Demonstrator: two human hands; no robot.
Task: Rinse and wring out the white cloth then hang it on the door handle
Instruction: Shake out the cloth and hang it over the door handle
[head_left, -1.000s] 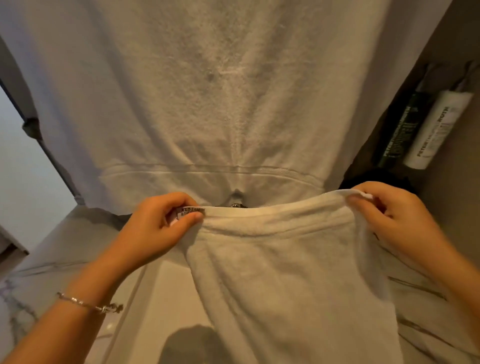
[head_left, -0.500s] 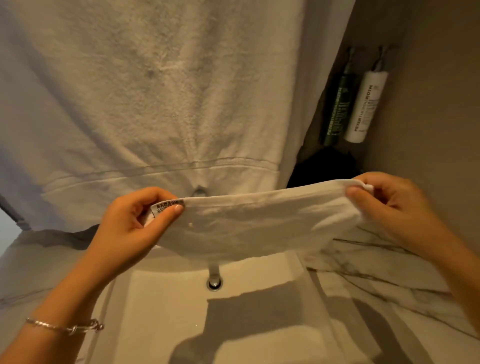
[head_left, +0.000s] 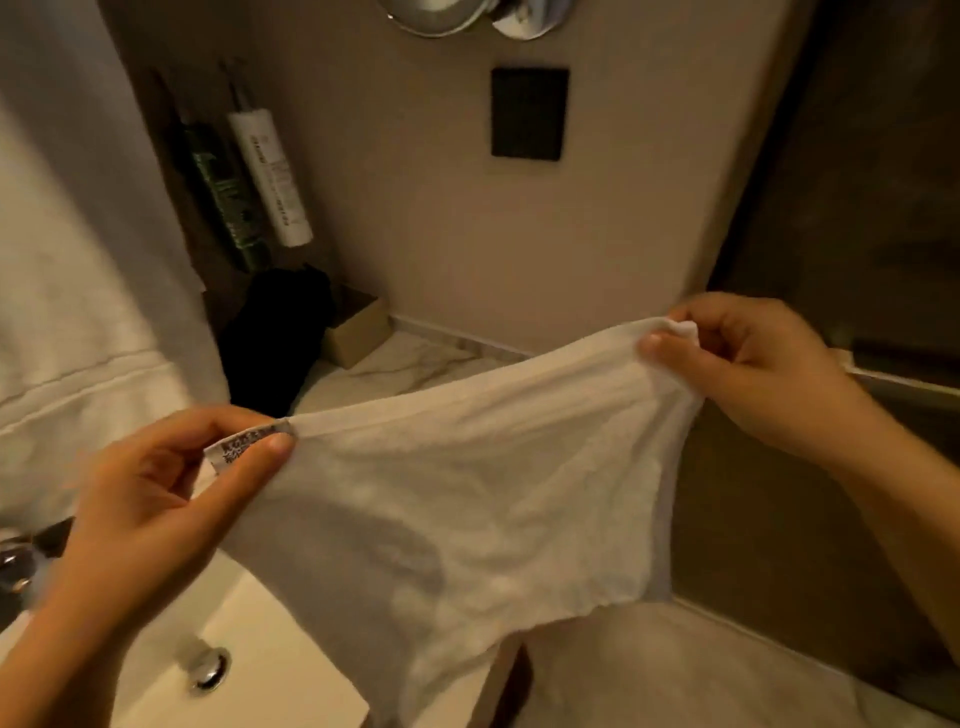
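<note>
The white cloth (head_left: 467, 499) hangs stretched between both hands above the sink's right side. My left hand (head_left: 156, 499) pinches its left top corner, where a small printed label sticks out. My right hand (head_left: 748, 369) pinches the right top corner, held higher and farther right. The cloth's lower edge droops over the marble counter. No door handle shows in this view.
A white sink (head_left: 270, 670) with a metal overflow hole lies below left. A large white towel (head_left: 67, 291) hangs at the left. Two tubes (head_left: 270, 176) hang on the wall above a black object (head_left: 275, 338) and a small box. A dark glass panel (head_left: 852, 218) stands at the right.
The view has swung to the right, away from the big hanging towel. Both hands have carried the stretched cloth rightward, and the right hand is now higher than the left.
</note>
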